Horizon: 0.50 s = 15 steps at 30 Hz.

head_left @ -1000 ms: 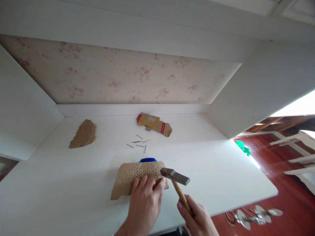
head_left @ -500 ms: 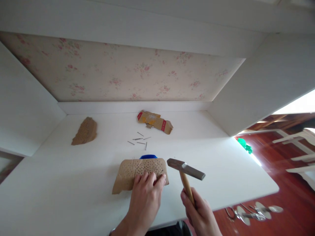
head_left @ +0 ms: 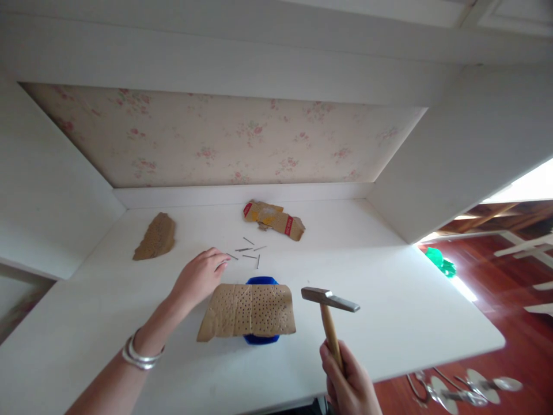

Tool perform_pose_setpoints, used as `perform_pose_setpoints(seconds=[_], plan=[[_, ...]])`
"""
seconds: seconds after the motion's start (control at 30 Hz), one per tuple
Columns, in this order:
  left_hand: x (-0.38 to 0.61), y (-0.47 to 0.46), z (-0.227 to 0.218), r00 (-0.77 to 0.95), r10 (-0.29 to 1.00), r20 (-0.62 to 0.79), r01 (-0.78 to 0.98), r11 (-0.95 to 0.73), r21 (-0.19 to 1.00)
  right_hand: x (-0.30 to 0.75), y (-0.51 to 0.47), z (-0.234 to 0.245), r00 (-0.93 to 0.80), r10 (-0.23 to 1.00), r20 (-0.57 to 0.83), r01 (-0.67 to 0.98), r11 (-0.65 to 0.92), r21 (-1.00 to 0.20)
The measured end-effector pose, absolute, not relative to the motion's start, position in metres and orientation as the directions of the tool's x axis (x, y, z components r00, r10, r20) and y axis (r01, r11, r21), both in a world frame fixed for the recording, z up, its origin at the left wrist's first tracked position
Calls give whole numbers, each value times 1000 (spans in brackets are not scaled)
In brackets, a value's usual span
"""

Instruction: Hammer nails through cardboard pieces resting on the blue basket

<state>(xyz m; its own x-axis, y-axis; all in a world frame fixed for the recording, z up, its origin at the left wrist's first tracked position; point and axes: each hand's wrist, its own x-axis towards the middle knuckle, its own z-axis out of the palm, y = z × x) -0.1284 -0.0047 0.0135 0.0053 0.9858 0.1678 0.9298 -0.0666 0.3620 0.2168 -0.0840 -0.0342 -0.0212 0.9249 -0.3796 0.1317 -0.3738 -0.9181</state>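
The hammer [head_left: 329, 323] is held above the surface [head_left: 389, 276], right of the perforated cardboard [head_left: 270, 305]; its wooden handle is enclosed by the right hand [head_left: 351, 377], with the grip closed and the metal head left free. It is judged to be stiff and head-heavy, so it is best held low on the handle for swing, or nearer the head for control. The loose nails [head_left: 248, 256] are scattered on the surface beyond the cardboard; they are likely light, rigid, smooth and prone to rolling, and are best pinched by the shank, clear of the point. The cardboard is laid over a blue object [head_left: 262, 340], which is exposed at the near and far edges; riddled with small holes, it is probably light, easily bent and weakened, so it is better pressed flat near its edges than pulled. The left arm, ringed at the wrist by silver bangles [head_left: 144, 357], is stretched forward and inward, with the left hand [head_left: 199, 278] palm down and its fingertips brought to the leftmost nail; whether that nail is pinched cannot be told. The right hand is kept low near the front edge, with the handle angled up and slightly leftward and the head set roughly crosswise.
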Motion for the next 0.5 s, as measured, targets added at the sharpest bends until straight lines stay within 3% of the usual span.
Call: perform_pose_setpoints(seconds=[0.17,0.5], plan=[[-153,31,-33,117,987,112,919,-150,364,218,-90,-39,0,915,-404,67,-403,-913],[-150,27,-56,41,984,172,932,-100,348,204,-88,-32,-2,863,-506,-170,-499,-850]])
